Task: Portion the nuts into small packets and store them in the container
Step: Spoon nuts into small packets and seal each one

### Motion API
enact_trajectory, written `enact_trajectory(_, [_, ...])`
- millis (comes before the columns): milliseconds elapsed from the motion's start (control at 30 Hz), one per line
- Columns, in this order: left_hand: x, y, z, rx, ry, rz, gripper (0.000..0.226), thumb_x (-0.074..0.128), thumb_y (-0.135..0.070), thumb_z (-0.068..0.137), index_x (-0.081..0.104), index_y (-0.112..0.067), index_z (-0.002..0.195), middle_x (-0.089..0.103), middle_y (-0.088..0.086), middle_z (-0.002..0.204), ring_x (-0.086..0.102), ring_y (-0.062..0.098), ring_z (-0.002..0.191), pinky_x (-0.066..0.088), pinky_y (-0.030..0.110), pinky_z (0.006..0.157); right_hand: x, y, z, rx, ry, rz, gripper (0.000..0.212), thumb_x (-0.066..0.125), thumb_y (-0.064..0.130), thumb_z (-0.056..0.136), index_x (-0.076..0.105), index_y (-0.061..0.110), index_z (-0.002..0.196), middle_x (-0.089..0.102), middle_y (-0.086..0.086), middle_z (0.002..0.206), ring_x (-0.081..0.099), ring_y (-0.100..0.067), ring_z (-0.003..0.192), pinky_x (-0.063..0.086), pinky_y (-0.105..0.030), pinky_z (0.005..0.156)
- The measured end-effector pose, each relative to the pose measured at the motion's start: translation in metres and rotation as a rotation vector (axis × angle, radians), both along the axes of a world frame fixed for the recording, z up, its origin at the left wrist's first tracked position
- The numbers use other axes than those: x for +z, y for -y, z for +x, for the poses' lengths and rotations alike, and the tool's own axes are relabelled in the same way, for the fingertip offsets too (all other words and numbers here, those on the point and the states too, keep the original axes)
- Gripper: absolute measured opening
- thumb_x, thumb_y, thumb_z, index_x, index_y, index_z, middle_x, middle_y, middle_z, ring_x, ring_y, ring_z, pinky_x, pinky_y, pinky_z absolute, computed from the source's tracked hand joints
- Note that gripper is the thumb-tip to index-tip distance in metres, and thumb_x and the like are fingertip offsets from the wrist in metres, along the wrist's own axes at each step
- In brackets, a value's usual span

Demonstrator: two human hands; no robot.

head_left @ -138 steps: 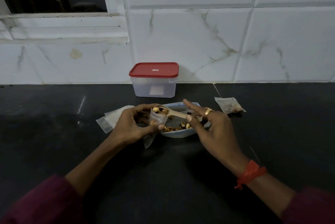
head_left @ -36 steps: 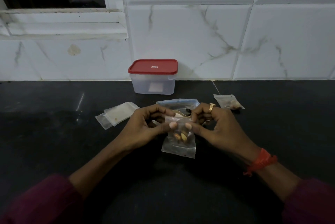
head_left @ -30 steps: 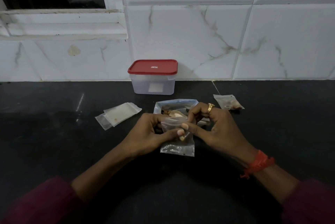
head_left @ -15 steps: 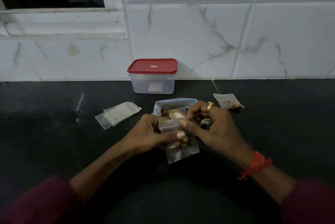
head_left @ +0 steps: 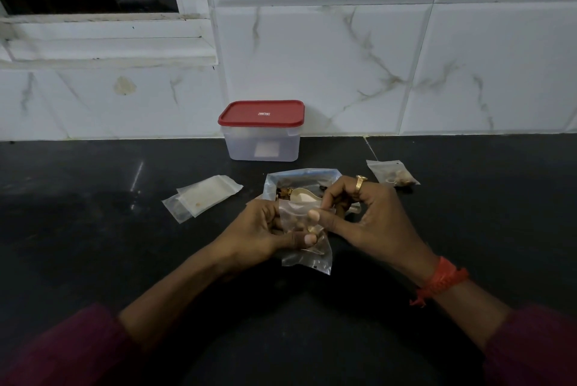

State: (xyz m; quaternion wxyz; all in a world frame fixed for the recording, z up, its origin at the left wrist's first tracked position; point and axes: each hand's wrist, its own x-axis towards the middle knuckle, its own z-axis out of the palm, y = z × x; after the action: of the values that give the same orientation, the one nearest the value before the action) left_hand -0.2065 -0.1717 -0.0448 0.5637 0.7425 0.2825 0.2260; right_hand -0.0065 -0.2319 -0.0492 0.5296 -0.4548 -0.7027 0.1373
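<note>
A small clear packet (head_left: 307, 257) with a few nuts inside is held over the black counter. My left hand (head_left: 262, 234) grips its left side and my right hand (head_left: 365, 220) pinches its top strip between thumb and fingers. Just behind them lies the open bag of nuts (head_left: 301, 178) with a pale spoon (head_left: 301, 195) resting in it. The clear container (head_left: 262, 143) with its red lid (head_left: 261, 113) on stands at the wall. A filled packet (head_left: 393, 173) lies at the right.
Two empty clear packets (head_left: 203, 198) lie overlapping to the left of the nut bag. The black counter (head_left: 93, 229) runs to a white marble-tiled wall, with a window frame (head_left: 103, 39) at the upper left.
The spoon has gone from my right hand into the nut bag. Both hands brought the packet nearer and now work along its top strip, my right thumb shifting left over it.
</note>
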Motion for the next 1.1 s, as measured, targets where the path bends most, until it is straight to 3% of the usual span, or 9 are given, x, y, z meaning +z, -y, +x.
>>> enact_trajectory(100, [0.002, -0.001, -0.003, 0.004, 0.008, -0.023, 0.035, 0.077, -0.002, 0.080, 0.069, -0.006, 0.114, 0.076, 0.007, 0.108, 0.073, 0.019, 0.104, 0.058, 0.031, 0.090, -0.001, 0.000, -0.001, 0.004, 0.013, -0.012, 0.015, 0.083, 0.020, 0.079, 0.069, 0.014, 0.080, 0.069, 0.008, 0.075, 0.064, -0.015, 0.064, 0.054, -0.022, 0.062])
enact_trajectory(167, [0.002, -0.002, -0.003, 0.058, 0.051, -0.042, 0.042, 0.080, -0.001, 0.075, 0.070, -0.008, 0.115, 0.077, 0.008, 0.107, 0.073, 0.021, 0.102, 0.059, 0.033, 0.088, 0.000, 0.000, 0.000, 0.009, -0.005, -0.008, 0.015, 0.082, 0.021, 0.080, 0.069, 0.014, 0.081, 0.069, 0.007, 0.076, 0.064, -0.015, 0.065, 0.053, -0.020, 0.062])
enact_trajectory(333, [0.001, -0.002, -0.002, 0.011, 0.035, -0.100, 0.035, 0.075, 0.002, 0.082, 0.068, -0.006, 0.115, 0.076, 0.011, 0.107, 0.073, 0.025, 0.104, 0.057, 0.036, 0.093, 0.000, -0.001, 0.002, -0.002, -0.005, -0.007, 0.016, 0.083, 0.022, 0.079, 0.070, 0.012, 0.081, 0.069, 0.006, 0.077, 0.065, -0.016, 0.065, 0.054, -0.022, 0.062])
enact_trajectory(433, [0.002, -0.002, -0.002, 0.007, 0.009, -0.123, 0.035, 0.077, -0.003, 0.076, 0.068, -0.007, 0.111, 0.076, 0.009, 0.106, 0.073, 0.021, 0.103, 0.057, 0.029, 0.089, -0.002, -0.001, 0.000, -0.001, 0.008, -0.014, 0.016, 0.083, 0.022, 0.079, 0.070, 0.013, 0.081, 0.069, 0.005, 0.076, 0.065, -0.017, 0.065, 0.056, -0.027, 0.062])
enact_trajectory(567, [0.001, -0.003, -0.001, 0.049, 0.011, -0.183, 0.031, 0.076, -0.019, 0.072, 0.075, -0.011, 0.102, 0.078, 0.008, 0.101, 0.075, 0.019, 0.097, 0.059, 0.026, 0.083, -0.001, -0.001, 0.002, -0.005, -0.027, -0.013, 0.016, 0.082, 0.020, 0.080, 0.068, 0.012, 0.079, 0.068, 0.008, 0.075, 0.062, -0.014, 0.063, 0.053, -0.020, 0.061])
enact_trajectory(900, [0.000, -0.004, 0.000, 0.088, 0.061, -0.191, 0.021, 0.073, -0.023, 0.079, 0.078, -0.005, 0.090, 0.078, 0.014, 0.089, 0.075, 0.019, 0.082, 0.058, 0.025, 0.073, 0.000, -0.003, 0.006, -0.033, -0.054, -0.024, 0.019, 0.080, 0.027, 0.080, 0.069, 0.013, 0.082, 0.070, 0.004, 0.080, 0.065, -0.018, 0.068, 0.055, -0.023, 0.064])
enact_trajectory(1000, [-0.001, -0.004, -0.001, 0.021, 0.059, -0.235, 0.022, 0.074, -0.013, 0.079, 0.075, -0.005, 0.100, 0.077, 0.013, 0.097, 0.075, 0.021, 0.090, 0.060, 0.027, 0.078, 0.001, -0.004, 0.008, -0.044, -0.052, -0.016, 0.021, 0.079, 0.031, 0.080, 0.069, 0.013, 0.083, 0.070, 0.003, 0.080, 0.065, -0.019, 0.067, 0.057, -0.029, 0.064])
enact_trajectory(1100, [0.000, -0.005, -0.002, -0.020, 0.040, -0.139, 0.044, 0.077, 0.007, 0.076, 0.068, -0.007, 0.117, 0.076, 0.011, 0.108, 0.074, 0.024, 0.101, 0.059, 0.030, 0.085, 0.001, -0.004, 0.011, -0.052, -0.037, -0.015, 0.022, 0.079, 0.033, 0.079, 0.069, 0.014, 0.083, 0.071, 0.003, 0.080, 0.066, -0.020, 0.068, 0.058, -0.030, 0.065])
